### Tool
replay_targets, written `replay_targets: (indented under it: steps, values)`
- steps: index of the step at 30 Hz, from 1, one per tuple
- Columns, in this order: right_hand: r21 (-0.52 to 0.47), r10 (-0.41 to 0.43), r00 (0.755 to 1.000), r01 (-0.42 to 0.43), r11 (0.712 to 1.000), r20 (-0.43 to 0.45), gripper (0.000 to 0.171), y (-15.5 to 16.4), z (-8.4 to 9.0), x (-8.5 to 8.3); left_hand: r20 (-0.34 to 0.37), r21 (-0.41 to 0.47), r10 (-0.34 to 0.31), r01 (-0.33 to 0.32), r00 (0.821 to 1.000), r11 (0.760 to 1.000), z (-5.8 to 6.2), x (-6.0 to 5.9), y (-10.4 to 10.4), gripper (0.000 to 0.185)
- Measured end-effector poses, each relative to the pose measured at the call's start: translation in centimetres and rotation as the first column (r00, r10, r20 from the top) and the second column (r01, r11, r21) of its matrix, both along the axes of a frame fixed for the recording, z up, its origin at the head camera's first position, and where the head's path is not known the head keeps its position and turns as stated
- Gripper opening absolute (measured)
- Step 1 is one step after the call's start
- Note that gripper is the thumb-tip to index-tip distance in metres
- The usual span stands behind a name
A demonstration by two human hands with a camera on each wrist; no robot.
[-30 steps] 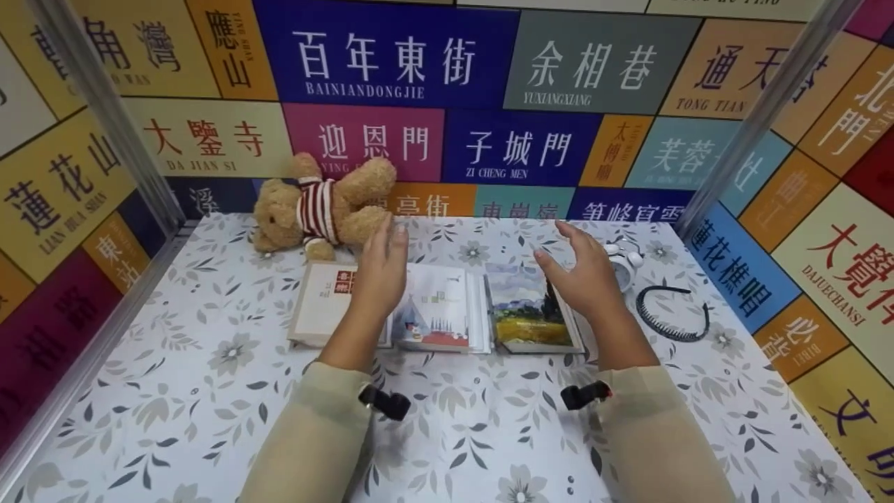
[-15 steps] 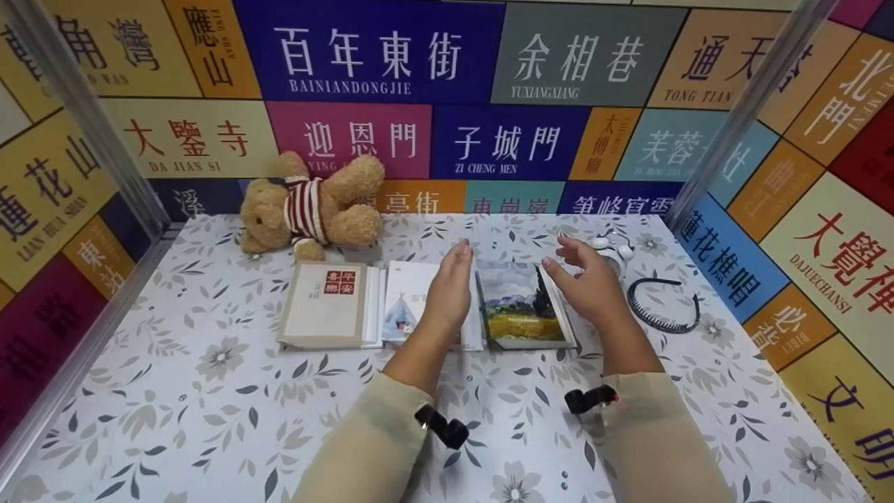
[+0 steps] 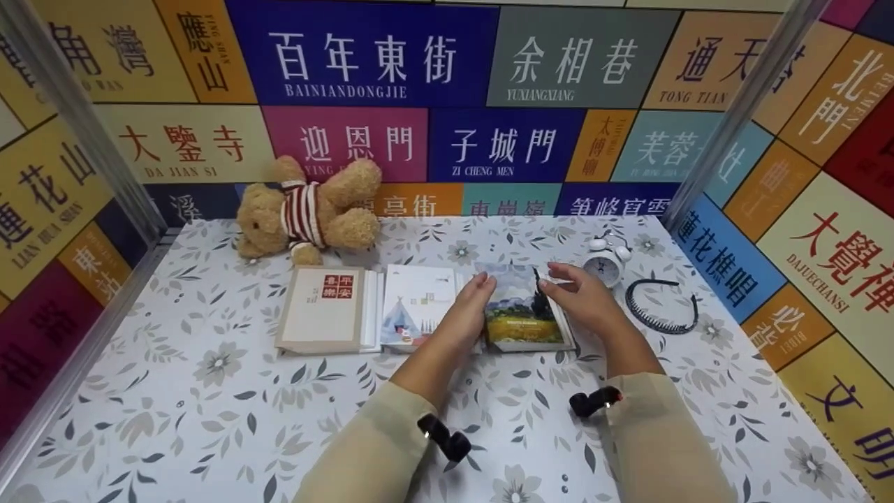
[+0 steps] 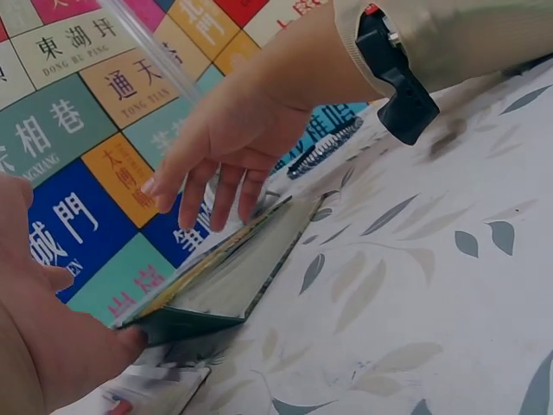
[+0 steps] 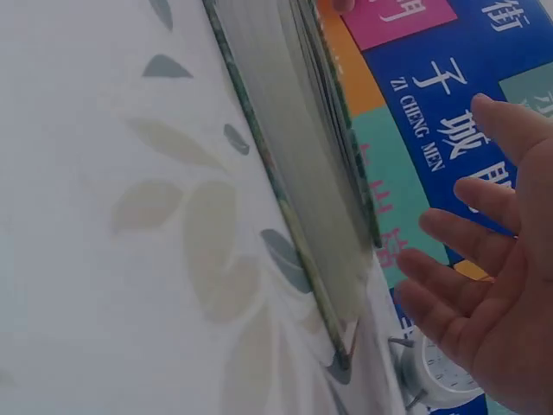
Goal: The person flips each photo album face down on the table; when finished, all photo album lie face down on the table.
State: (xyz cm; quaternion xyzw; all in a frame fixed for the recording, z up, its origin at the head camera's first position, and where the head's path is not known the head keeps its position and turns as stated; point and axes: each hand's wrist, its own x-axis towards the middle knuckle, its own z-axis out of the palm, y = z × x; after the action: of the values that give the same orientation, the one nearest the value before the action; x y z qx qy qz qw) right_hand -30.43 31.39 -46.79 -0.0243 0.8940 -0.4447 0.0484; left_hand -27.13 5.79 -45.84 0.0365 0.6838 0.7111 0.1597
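Flanking the painting book (image 3: 524, 311) at the right end of the counter's (image 3: 209, 419) book row, our left hand (image 3: 469, 307) and right hand (image 3: 583, 297) keep fingers relaxed, grasping nothing; we judge it stiff, light, best held by both side edges.

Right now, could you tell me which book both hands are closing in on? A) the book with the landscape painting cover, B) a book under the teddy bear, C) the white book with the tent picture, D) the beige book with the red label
A: the left hand and right hand flank the landscape-cover book, rightmost in the row.
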Motion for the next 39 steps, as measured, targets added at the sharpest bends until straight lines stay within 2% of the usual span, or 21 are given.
replay_targets:
  steps: [2, 4, 8, 10, 13, 17, 21, 26, 32, 39]
  values:
    - [-0.017, 0.014, 0.999, -0.013, 1.000, 0.042, 0.078, -0.1, -0.2, -0.1, 0.029, 0.019, 0.010, -0.011, 1.000, 1.000, -0.2, 0.0, 0.1, 0.078]
    - [-0.035, 0.031, 0.997, -0.029, 0.999, 0.072, 0.076, -0.1, -0.5, -0.1, 0.086, 0.077, 0.013, -0.019, 0.996, 0.997, -0.5, 0.0, 0.2, 0.082]
    - [-0.049, 0.070, 0.992, -0.065, 0.997, 0.109, 0.075, -0.2, -0.8, -0.1, 0.205, 0.200, -0.012, -0.029, 0.979, 0.979, -1.4, 0.0, 0.3, 0.088]
    - [-0.046, 0.071, 0.990, -0.065, 0.997, 0.120, 0.074, -0.2, -0.8, 0.0, 0.231, 0.240, -0.034, -0.023, 0.972, 0.971, -1.8, -0.1, 0.3, 0.087]
    - [-0.068, 0.061, 0.988, -0.052, 0.996, 0.140, 0.072, -0.3, -0.8, 0.2, 0.230, 0.291, -0.045, -0.024, 0.972, 0.956, -2.2, -0.4, 0.4, 0.082]
    - [-0.175, 0.068, 0.983, -0.039, 0.984, 0.168, 0.068, -0.8, -0.9, 0.3, 0.216, 0.349, -0.052, -0.027, 0.975, 0.937, -1.9, -0.7, 0.0, 0.073]
    - [-0.245, 0.093, 0.981, -0.050, 0.968, 0.170, 0.067, -1.8, -0.9, 0.3, 0.172, 0.372, 0.000, -0.065, 0.985, 0.926, -1.3, -1.0, -0.5, 0.065]
    - [-0.221, 0.099, 0.978, -0.057, 0.974, 0.183, 0.070, -3.1, -0.5, 0.4, 0.157, 0.339, 0.078, -0.127, 0.985, 0.932, -0.8, -1.0, -1.0, 0.062]
    - [-0.160, 0.083, 0.985, -0.058, 0.985, 0.154, 0.068, -4.0, 0.3, 0.5, 0.145, 0.325, 0.105, -0.148, 0.984, 0.934, -0.8, -0.9, -1.0, 0.066]
    - [-0.167, 0.085, 0.992, -0.068, 0.984, 0.096, 0.066, -5.4, 1.8, 1.1, 0.150, 0.374, 0.107, -0.156, 0.983, 0.914, -0.6, -0.7, -0.5, 0.059]
